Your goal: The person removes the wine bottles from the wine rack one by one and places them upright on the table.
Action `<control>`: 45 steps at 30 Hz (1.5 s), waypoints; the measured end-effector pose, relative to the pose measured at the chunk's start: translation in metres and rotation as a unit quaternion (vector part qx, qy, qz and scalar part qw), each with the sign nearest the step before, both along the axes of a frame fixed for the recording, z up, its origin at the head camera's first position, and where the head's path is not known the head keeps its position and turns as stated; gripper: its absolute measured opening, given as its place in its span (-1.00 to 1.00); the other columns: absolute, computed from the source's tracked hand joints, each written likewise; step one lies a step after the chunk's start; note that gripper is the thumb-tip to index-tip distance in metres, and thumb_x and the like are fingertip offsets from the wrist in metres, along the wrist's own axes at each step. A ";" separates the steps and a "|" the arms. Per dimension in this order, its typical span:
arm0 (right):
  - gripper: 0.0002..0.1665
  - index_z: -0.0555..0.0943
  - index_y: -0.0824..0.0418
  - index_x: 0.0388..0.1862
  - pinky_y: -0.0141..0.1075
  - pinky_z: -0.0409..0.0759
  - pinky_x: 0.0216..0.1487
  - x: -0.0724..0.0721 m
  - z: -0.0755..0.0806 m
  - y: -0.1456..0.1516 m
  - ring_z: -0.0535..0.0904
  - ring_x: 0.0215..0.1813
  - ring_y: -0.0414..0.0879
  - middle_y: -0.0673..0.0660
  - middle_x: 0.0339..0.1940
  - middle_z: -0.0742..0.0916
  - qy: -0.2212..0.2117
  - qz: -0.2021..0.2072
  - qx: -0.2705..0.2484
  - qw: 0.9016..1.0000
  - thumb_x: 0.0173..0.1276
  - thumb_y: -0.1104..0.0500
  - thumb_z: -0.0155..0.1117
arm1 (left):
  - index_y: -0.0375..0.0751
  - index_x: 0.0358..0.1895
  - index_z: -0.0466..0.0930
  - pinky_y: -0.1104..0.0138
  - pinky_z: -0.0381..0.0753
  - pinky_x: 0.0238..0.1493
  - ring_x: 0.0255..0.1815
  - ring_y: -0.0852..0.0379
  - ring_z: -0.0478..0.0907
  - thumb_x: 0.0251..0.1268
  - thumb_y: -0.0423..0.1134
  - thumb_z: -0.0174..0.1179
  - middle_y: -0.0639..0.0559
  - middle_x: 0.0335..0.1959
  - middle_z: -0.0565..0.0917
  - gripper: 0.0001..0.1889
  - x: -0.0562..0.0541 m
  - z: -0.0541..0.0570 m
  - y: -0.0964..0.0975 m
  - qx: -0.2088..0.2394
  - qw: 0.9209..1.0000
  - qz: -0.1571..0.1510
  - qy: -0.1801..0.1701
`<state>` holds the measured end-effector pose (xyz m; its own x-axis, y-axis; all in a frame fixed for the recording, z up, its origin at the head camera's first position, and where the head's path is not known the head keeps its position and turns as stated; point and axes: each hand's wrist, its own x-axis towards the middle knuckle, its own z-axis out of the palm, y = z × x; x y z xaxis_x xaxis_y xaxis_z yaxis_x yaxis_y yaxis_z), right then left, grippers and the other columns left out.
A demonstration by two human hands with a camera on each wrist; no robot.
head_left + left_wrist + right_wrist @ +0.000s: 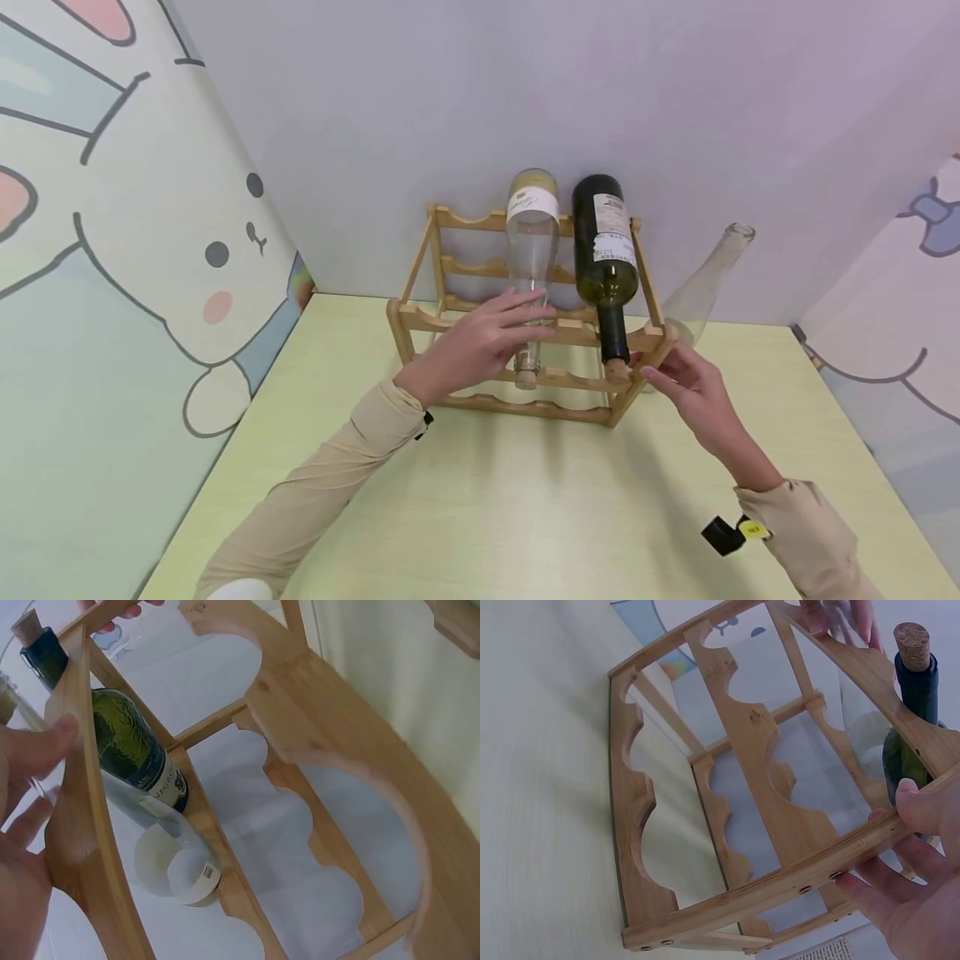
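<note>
Head view: pale-brown scalloped wooden rack (570,332) at 12 o'clock. White-labelled clear glass bottle (533,229) and dark-green glass bottle (604,275) lie in rack's top cut-outs, presumably against rolling, necks toward 6 o'clock. Left hand (483,337) extends from 7 o'clock, fingers apart over clear bottle, thumb on rack. Right hand (697,392), from 5 o'clock, fingers clamped on rack's side, apparently steadying it.
</note>
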<state>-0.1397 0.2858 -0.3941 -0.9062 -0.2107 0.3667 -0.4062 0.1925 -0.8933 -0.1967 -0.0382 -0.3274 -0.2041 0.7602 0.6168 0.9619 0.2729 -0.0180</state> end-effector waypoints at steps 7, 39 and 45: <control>-0.59 0.41 0.35 0.22 -0.38 0.60 -0.03 0.000 -0.001 -0.001 0.59 0.02 -0.03 0.12 -0.09 0.66 -0.005 -0.008 -0.001 1.000 0.39 0.42 0.07 | -0.22 0.08 0.61 -0.01 0.18 0.36 0.35 -0.01 0.29 0.04 -0.63 0.17 -0.01 0.16 0.57 -0.52 -0.004 0.000 0.001 -0.020 1.000 -0.001 0.020; -0.56 0.40 0.37 0.23 -0.37 0.60 -0.04 -0.001 -0.006 0.000 0.60 0.00 -0.14 0.39 -0.04 0.60 -0.005 0.003 -0.022 1.000 0.38 0.44 0.07 | -0.30 -0.02 0.48 0.30 0.54 0.09 0.17 -0.15 0.46 0.07 -0.73 -0.13 -0.17 -0.04 0.62 -0.56 0.011 0.022 0.013 0.234 0.968 -0.056 0.072; -0.57 0.41 0.36 0.23 -0.39 0.61 -0.07 -0.001 -0.006 0.001 0.60 -0.03 -0.16 0.40 -0.08 0.59 0.002 -0.013 0.001 1.000 0.39 0.43 0.07 | -0.28 -0.04 0.48 0.27 0.53 0.10 0.16 -0.15 0.47 0.12 -0.70 -0.13 -0.17 -0.06 0.63 -0.60 0.019 0.029 0.012 0.235 0.968 -0.058 0.067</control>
<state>-0.1402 0.2865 -0.3999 -0.9098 -0.1880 0.3701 -0.4048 0.2042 -0.8913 -0.1776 -0.0265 -0.2985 -0.0281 0.4021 0.9152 0.9842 0.1711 -0.0449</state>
